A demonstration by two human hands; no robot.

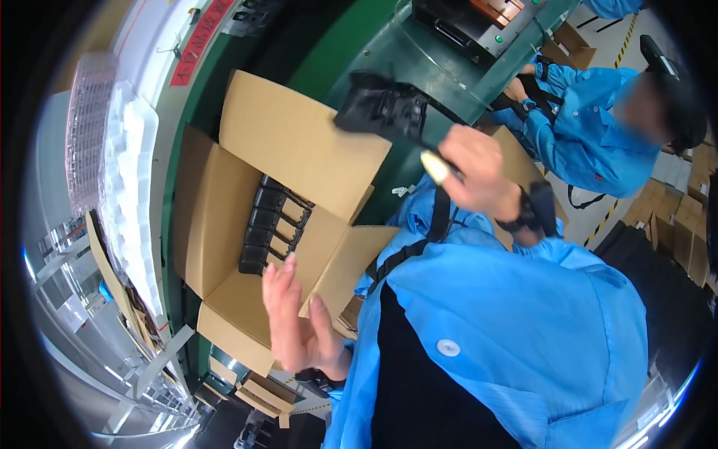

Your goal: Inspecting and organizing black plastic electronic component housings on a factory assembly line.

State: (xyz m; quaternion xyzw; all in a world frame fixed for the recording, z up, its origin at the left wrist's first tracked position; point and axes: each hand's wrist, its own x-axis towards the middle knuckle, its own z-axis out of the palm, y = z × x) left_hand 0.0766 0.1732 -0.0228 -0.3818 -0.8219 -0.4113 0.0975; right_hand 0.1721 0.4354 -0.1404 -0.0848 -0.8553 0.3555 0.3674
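Note:
My right hand (473, 168) is closed on the thin end of a black plastic part (389, 108), holding it up over the far side of an open cardboard box (299, 142). The part is smeared by motion, so its exact kind is unclear. Something pale yellow covers a fingertip of that hand, perhaps a finger cot. My left hand (299, 322) has its fingers spread and holds nothing; it hovers at the box's near side. Inside the box, several similar black plastic parts (262, 224) stand in a row along one wall.
Clear plastic trays (134, 179) are stacked to the left. Beyond the box is a green work surface (381, 52) with a machine (456, 34) on it. A co-worker in a blue smock (598, 127) sits at the right. Smaller cardboard boxes (262, 396) lie below.

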